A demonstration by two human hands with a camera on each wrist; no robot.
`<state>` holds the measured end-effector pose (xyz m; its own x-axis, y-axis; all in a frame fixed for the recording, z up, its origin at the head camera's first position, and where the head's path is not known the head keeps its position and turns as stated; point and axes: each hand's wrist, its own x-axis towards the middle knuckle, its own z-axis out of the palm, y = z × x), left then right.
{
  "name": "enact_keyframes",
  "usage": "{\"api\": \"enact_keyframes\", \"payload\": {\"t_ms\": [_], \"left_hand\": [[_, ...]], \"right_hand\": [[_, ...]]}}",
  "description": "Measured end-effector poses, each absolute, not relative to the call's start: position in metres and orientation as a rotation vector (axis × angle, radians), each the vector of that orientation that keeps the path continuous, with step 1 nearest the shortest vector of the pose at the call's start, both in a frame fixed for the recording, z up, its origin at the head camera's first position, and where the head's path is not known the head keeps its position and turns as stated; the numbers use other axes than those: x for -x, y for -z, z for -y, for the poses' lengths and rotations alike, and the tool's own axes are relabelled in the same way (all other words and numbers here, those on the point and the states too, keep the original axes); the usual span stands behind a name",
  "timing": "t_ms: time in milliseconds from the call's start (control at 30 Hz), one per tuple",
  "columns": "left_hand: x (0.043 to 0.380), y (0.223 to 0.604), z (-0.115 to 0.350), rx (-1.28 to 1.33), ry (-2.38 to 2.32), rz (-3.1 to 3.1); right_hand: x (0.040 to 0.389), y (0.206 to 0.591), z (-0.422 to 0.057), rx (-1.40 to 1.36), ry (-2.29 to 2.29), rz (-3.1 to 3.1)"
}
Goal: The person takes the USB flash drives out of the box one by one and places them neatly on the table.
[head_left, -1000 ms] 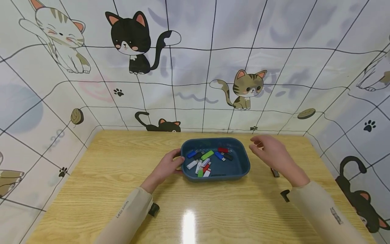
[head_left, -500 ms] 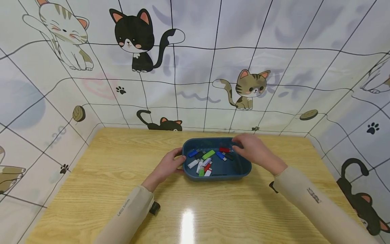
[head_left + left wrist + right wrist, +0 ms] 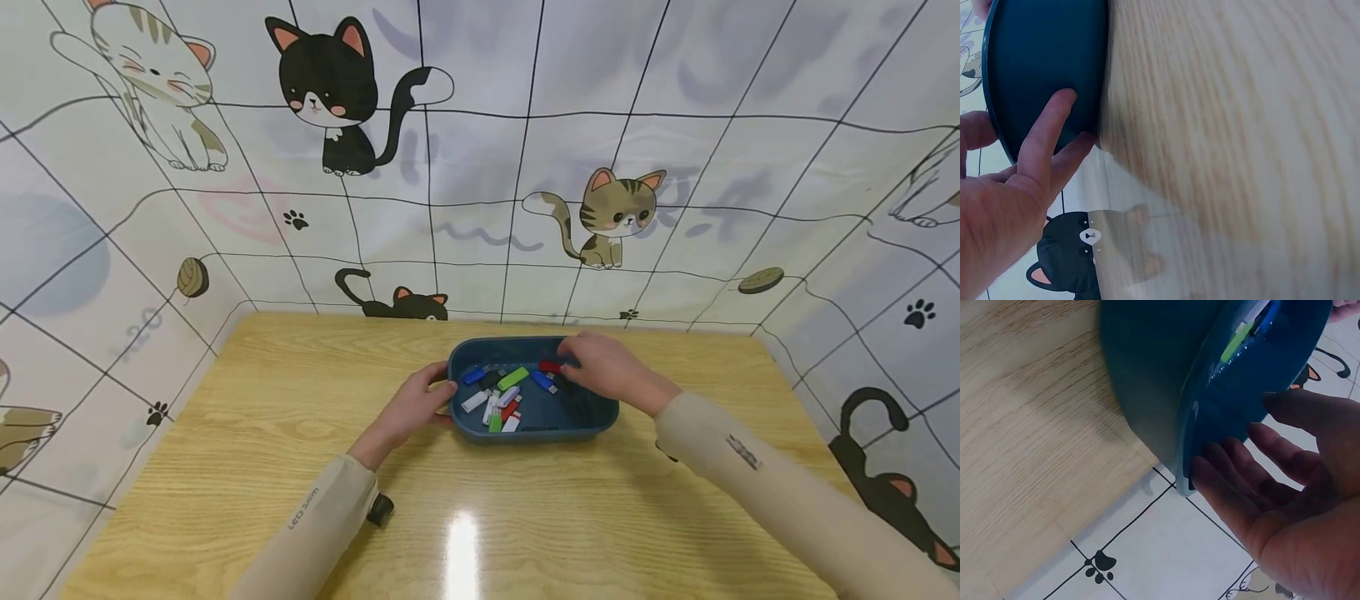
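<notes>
Tray [image 3: 540, 436]: one, dark blue, standing level on one wooden table [image 3: 420, 483].
USB flash drives [image 3: 513, 378]: about a dozen, all inside the tray; overlap and the right hand [image 3: 606, 365] leave the exact count uncertain.
Drive colours: two blue drives [image 3: 474, 375], two red drives [image 3: 550, 367], two green drives [image 3: 495, 422], four white or pale drives [image 3: 476, 402], at least one black drive [image 3: 491, 381].
Spread of drives: loose in the left and middle of the tray, some touching.
Left hand [image 3: 411, 402]: clamped on the tray's left end, thumb at the rim, fingers against the outer wall; the drives lie just inside that wall.
Right hand grip: over the tray's right end, fingers loosely bent, thumb and fingertips apart; whether they touch a drive I cannot tell.
Nearest to right fingertips: one red drive, just beside them, with one blue drive next to it on the person's side.
Sleeves [image 3: 318, 517]: two, beige, lettered.
Black device [image 3: 380, 510]: one, beside the left cuff.
Backdrop [image 3: 480, 233]: white, grid-lined, printed with cats.
</notes>
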<state>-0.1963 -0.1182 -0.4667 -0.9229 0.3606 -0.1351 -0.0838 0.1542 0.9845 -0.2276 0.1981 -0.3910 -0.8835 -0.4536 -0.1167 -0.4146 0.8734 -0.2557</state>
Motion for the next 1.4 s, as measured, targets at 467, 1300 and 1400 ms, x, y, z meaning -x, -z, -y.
{"api": "enact_keyframes", "payload": {"t_ms": [467,1300,1400], "left_hand": [[0.197,0.466,0.117,-0.249,-1.823,-2.116],[0.197,0.465,0.118,-0.236,-1.816,-2.109],[0.197,0.465,0.118,-0.234,-1.819,-2.102]], "right_hand": [[0.241,0.405,-0.184,0.745,0.271,-2.809],[0.241,0.424,-0.174,0.682,0.165,-2.823],[0.242,0.424,-0.173,0.691,0.161,-2.828]]}}
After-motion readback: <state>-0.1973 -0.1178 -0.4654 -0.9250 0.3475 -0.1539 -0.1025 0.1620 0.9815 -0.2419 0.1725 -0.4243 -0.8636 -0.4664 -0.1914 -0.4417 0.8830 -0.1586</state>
